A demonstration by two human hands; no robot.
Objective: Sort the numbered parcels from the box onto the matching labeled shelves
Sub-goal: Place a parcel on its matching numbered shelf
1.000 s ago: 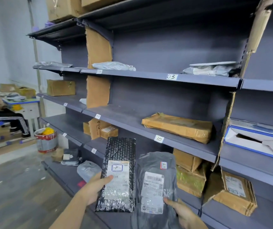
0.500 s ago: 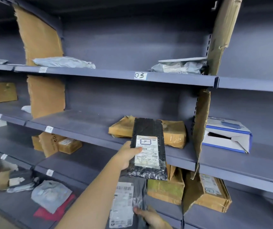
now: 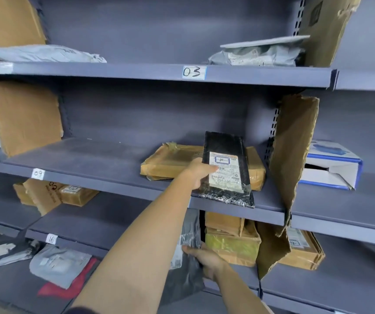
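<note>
Reaching up to the middle shelf [image 3: 118, 177], the left hand [image 3: 196, 175] is pinching the black bubble-wrap parcel [image 3: 226, 171] by its left edge, thumb lying across the white label and the other fingers hidden behind. That label is carrying a handwritten "10", so the parcel is probably being set in this bay because it is the matching one, though the bay's own tag is not showing; the "09" tag [image 3: 38, 173] is sitting further left on the same edge. The parcel is leaning tilted on the taped brown cardboard parcel [image 3: 173, 160] already lying there, its lower end overhanging the shelf front. Lower down, the right hand [image 3: 207, 260] is gripping a grey plastic mailer [image 3: 187, 271] with curled fingers, likely keeping it ready as the next one to sort.
</note>
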